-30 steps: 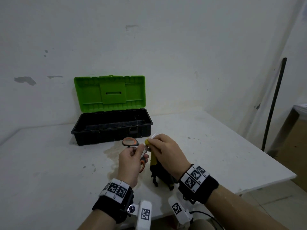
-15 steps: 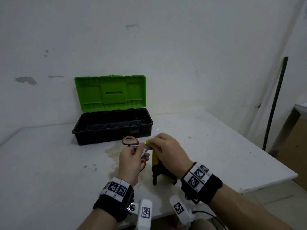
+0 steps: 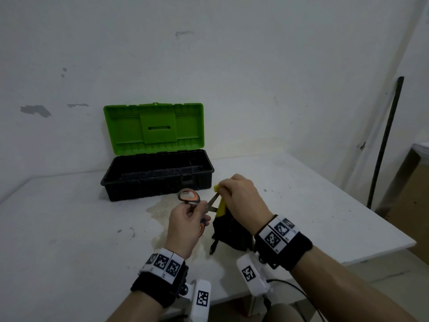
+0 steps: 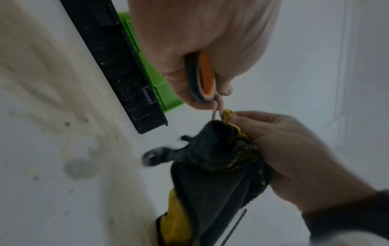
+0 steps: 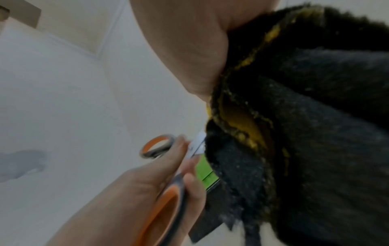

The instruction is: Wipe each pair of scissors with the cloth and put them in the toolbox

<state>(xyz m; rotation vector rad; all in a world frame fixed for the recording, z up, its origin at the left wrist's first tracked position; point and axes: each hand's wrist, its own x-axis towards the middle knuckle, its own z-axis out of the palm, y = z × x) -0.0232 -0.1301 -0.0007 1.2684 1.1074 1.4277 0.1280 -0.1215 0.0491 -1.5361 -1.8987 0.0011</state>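
The white tabletop (image 3: 69,228) runs to a white wall, with a pale stain in front of the toolbox (image 3: 157,180). The toolbox stands at the back, near the wall, its black tray open and its green lid (image 3: 153,129) raised upright behind it. In front of the box both hands are held just above the tabletop, close together. The right hand (image 3: 241,201) has its grip bunched around a black and yellow cloth (image 3: 229,231), fingers curled and pinching a yellow fold at the top, while the rest of the cloth hangs down to the tabletop. The left hand (image 3: 185,226) has its grip closed on the scissors (image 3: 192,201), fingers curled round the lower orange and grey handle; the upper handle loop stands free above the thumb. The blades are parted and point right, into the fold of cloth pinched by the right fingers (image 4: 248,116). Both wrists wear black bands with printed square markers.
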